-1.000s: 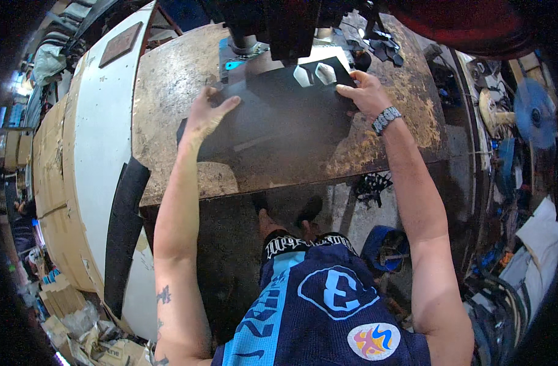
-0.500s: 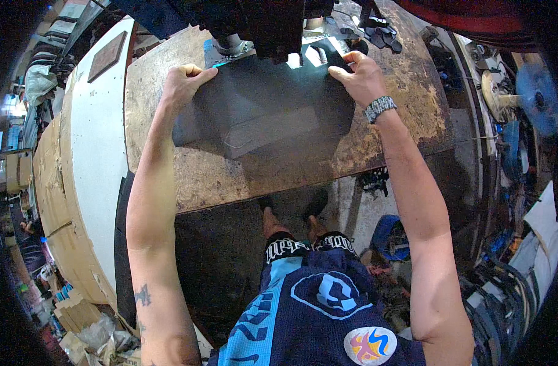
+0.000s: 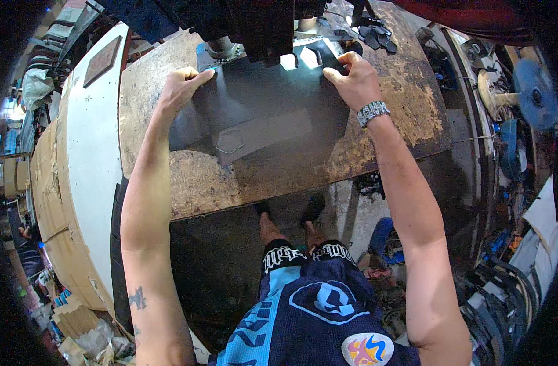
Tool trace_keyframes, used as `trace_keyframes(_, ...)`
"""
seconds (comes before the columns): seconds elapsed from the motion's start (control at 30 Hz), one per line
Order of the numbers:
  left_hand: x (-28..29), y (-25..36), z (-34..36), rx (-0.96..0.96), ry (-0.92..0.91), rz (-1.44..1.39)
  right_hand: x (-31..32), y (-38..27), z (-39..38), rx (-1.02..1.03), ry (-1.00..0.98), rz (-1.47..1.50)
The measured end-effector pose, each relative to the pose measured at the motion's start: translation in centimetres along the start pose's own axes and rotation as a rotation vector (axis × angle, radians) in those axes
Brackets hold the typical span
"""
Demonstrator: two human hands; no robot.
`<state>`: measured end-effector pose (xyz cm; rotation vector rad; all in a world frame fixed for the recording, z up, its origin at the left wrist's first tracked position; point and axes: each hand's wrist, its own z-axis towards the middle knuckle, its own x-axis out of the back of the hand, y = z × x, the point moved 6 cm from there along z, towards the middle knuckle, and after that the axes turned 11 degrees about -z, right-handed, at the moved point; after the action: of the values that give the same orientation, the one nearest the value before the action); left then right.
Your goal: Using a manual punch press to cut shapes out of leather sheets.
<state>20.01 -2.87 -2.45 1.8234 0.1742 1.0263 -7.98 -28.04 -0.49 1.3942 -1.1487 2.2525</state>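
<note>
A dark, thin sheet hangs between my hands over the worktable, its far end under the dark machine head. Two bright, angular cut-out holes show near its far edge. My left hand is closed, thumb and fingers pinching the sheet's far left corner. On the other side my right hand, with a patterned band at the wrist, pinches the sheet near its far right corner. A paler, greyish-brown strip appears on or through the sheet's near part, with a thin hexagonal outline at its left end.
Dark hexagonal pieces lie in a pile at the table's far right. A worn wooden tabletop spans the front. To the left stand a white panel and cardboard. A blue fan-like disc is at the right.
Both hands and the sheet appear slightly further left, as does the whole view. More light falls on the sheet, and the hexagonal outline shows more plainly. Both pinches hold.
</note>
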Motion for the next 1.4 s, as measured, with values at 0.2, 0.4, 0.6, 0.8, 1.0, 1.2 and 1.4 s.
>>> trace_keyframes(0.2, 0.3, -0.4, 0.4, -0.038, 0.012, -0.012, -0.1, -0.2, 0.1, -0.030, -0.030, 0.018)
trace_keyframes(0.4, 0.1, 0.1, 0.2, -0.032, -0.011, 0.030, 0.0, 0.3, -0.3, -0.023, -0.020, -0.008)
trace_keyframes(0.6, 0.1, 0.3, 0.4, -0.091, 0.031, 0.043, -0.2, 0.8, 0.1, -0.064, -0.025, -0.030)
trace_keyframes(0.8, -0.3, -0.2, 1.0, -0.077, -0.002, -0.036, -0.2, 1.7, -0.2, -0.096, -0.028, 0.026)
trace_keyframes(1.0, -0.1, -1.0, 1.0, -0.129, 0.008, -0.046, 0.2, 0.4, -0.6, -0.011, 0.031, -0.018)
trace_keyframes(1.2, -0.1, -1.0, 1.1, -0.079, 0.031, -0.045, -0.4, 1.5, -0.4, -0.074, -0.014, 0.027)
trace_keyframes(1.4, -0.1, -1.1, 1.2, -0.074, 0.029, -0.030, -0.4, 1.4, -0.2, -0.081, 0.011, -0.011)
